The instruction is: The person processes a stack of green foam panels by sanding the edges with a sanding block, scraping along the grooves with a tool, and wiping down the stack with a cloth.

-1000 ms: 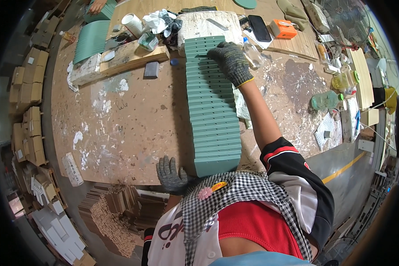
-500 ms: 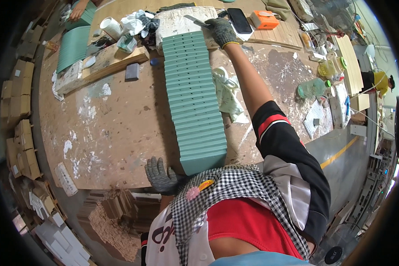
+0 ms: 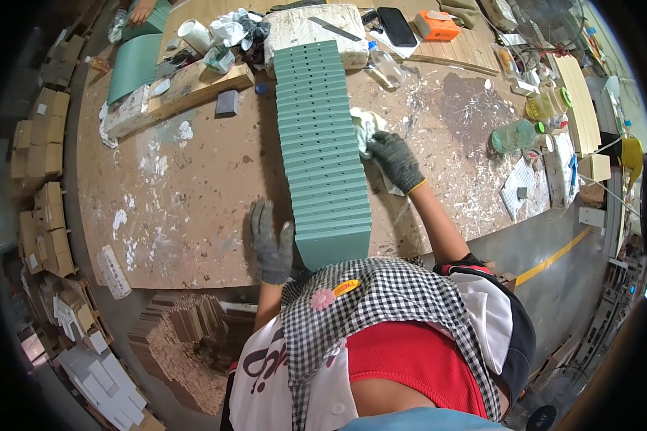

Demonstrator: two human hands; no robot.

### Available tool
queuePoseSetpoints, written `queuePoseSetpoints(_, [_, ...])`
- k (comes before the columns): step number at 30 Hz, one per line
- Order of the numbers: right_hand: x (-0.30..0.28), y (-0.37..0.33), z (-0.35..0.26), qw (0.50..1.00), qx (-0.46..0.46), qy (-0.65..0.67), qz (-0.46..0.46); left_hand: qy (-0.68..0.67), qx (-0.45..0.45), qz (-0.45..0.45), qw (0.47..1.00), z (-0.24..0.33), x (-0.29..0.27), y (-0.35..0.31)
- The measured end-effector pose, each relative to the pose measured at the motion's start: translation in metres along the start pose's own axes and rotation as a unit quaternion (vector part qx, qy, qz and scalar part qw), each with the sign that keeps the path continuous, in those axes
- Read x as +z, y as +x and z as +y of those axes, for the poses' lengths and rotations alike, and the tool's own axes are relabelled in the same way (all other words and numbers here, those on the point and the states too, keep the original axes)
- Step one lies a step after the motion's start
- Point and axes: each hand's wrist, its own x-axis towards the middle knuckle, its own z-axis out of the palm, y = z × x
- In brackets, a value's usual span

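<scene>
A long row of overlapping green boards, with small dark holes down its middle, runs from the far white block to my apron. My left hand, in a grey knit glove, is held beside the row's near left side, its fingers apart and nothing in them. To the right of the row, my right hand wears a matching glove with a yellow cuff. Its fingers are curled onto a crumpled white cloth, and the hand covers part of it. A flat metal blade lies on the white block.
A clear bottle with a blue cap lies right of the block, near a black phone and an orange box. A green bottle is at the right. Another person's hand touches green boards at far left.
My right hand has let go of the metal blade, leaving it on the white block, and come back nearer to the cloth. My left hand has risen slightly, fingers pointing away from me.
</scene>
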Motion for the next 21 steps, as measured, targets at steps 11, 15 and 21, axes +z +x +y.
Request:
queuePoseSetpoints(11, [-0.075,0.145,-0.148,0.987,-0.047,0.080,0.128,-0.152,-0.059,-0.088,0.983,-0.039,0.068,0.085])
queuePoseSetpoints(15, [-0.053,0.133,-0.114,0.988,0.018,0.121,0.094,-0.107,-0.159,-0.098,0.977,0.025,0.050,0.092])
queuePoseSetpoints(21, [-0.064,0.061,-0.036,0.979,0.147,0.125,0.067,-0.226,-0.174,-0.097,0.954,-0.005,0.050,0.085])
